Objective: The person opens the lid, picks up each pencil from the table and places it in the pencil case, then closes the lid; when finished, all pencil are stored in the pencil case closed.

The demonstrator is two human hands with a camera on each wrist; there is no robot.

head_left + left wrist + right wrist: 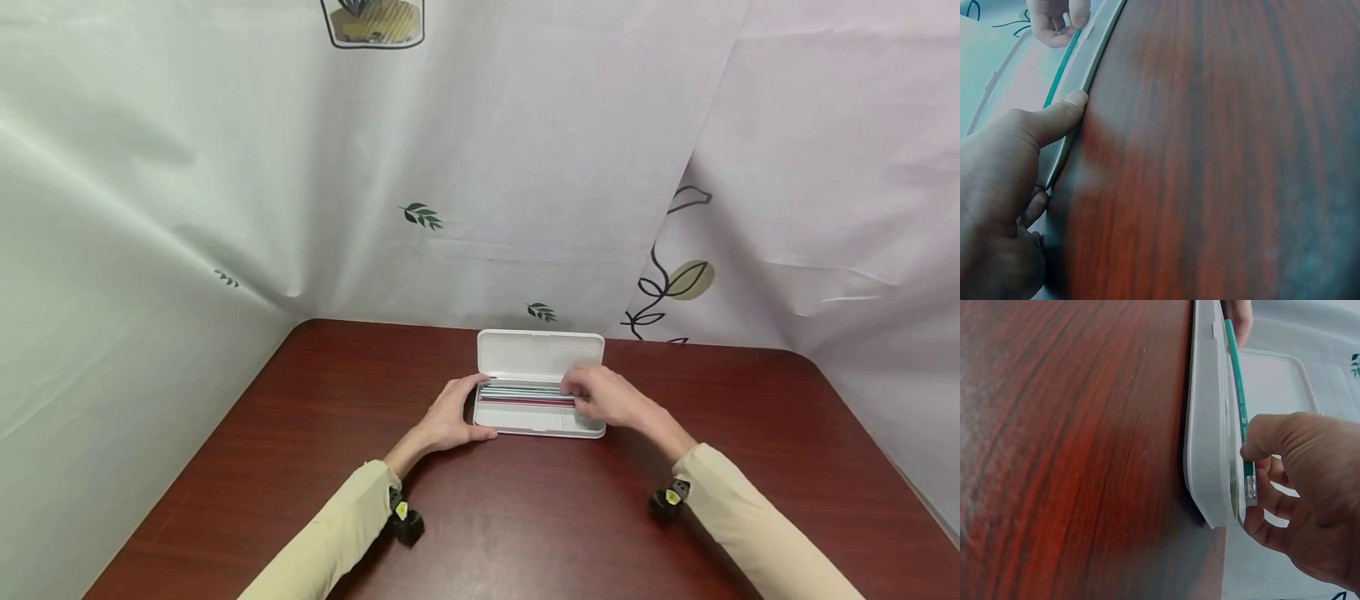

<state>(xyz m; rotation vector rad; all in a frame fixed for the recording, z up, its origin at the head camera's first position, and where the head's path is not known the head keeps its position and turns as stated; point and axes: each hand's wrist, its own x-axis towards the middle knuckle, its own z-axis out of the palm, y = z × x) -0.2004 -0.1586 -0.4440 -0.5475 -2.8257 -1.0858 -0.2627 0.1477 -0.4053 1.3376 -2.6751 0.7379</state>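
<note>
A white pencil case (517,419) lies on the table with its lid (540,354) raised at the back. Several pencils (521,398), among them red and teal ones, lie lengthwise inside. My left hand (448,417) grips the case's left end, thumb on the front edge and fingers toward the back corner. Over the right half of the case, my right hand (611,396) pinches a green pencil (1239,381) between thumb and fingers. Its metal band and white eraser (1251,502) stick out past the thumb. In the left wrist view the green pencil (1062,69) runs along the front wall.
The dark red-brown wooden table (555,517) has rounded back corners. A white cloth (525,167) printed with leaves hangs right behind it and along the left side. Each sleeved wrist carries a small black camera (408,527).
</note>
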